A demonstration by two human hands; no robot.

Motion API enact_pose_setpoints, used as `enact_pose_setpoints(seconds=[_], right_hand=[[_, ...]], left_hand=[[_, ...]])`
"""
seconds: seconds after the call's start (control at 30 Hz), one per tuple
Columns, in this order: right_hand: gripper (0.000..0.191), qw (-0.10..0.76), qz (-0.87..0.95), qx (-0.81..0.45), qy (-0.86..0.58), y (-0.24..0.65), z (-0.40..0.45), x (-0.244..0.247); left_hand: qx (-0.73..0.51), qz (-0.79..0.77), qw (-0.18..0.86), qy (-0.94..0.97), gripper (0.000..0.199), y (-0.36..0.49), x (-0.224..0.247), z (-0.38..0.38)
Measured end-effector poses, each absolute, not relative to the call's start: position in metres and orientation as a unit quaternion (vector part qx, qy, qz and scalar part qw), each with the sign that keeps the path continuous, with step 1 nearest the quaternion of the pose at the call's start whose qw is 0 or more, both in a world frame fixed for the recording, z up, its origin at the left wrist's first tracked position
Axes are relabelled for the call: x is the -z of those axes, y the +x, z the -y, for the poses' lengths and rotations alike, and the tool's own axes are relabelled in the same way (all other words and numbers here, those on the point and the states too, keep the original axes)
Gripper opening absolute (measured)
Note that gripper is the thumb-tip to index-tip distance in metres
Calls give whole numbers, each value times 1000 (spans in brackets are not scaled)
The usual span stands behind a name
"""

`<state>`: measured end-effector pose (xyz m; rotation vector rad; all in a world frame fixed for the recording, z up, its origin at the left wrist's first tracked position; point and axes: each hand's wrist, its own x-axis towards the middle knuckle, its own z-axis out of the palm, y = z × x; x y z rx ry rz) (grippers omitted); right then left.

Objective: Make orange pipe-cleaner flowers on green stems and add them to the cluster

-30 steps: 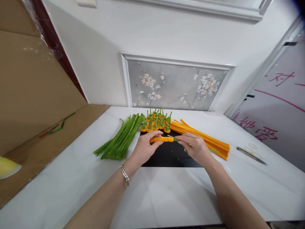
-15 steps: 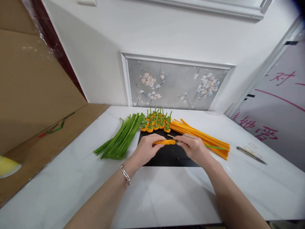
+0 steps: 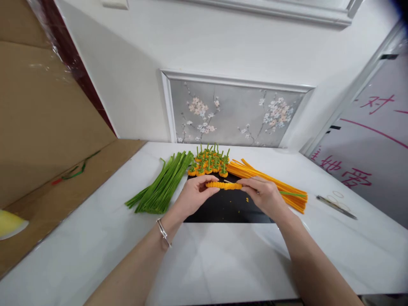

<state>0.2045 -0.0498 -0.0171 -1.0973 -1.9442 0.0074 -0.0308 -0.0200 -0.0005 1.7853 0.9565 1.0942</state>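
Observation:
A coiled orange chenille stem [image 3: 223, 185] stretches level between my two hands, above a black mat [image 3: 223, 210]. My left hand [image 3: 195, 194] pinches its left end between thumb and fingers. At the other end, my right hand [image 3: 263, 193] grips the coil with its fingertips. A thin pale stick [image 3: 227, 181] shows just behind the coil, near the right fingers; its far end is hidden. Beyond my hands stand several small orange pumpkin-like pieces [image 3: 208, 163] with green upright stems. A green strip [image 3: 291, 194] shows past my right hand, and I cannot tell whether it is held.
Green chenille stems [image 3: 162, 185] lie bundled at left on the white table [image 3: 204, 263]. Orange chenille stems [image 3: 270, 180] lie at right, with scissors [image 3: 336, 207] and thin loops farther right. Cardboard [image 3: 79, 182] borders the left side; a panelled wall [image 3: 236, 110] rises behind.
My hands have moved slightly apart, and the orange coil now shows longer between them. My right hand has shifted right. More orange bits show on the mat.

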Motion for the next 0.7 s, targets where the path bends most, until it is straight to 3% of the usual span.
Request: enact_pose_setpoints(seconds=[0.37,0.7], right_hand=[[23,470,765,-29,-439,197,51,17],[22,476,766,-50,-429,191,53,14]], left_hand=[[-455,-380,381,709,13,-28,0,23],[-417,-367,487,673,24,-24,-2,27]])
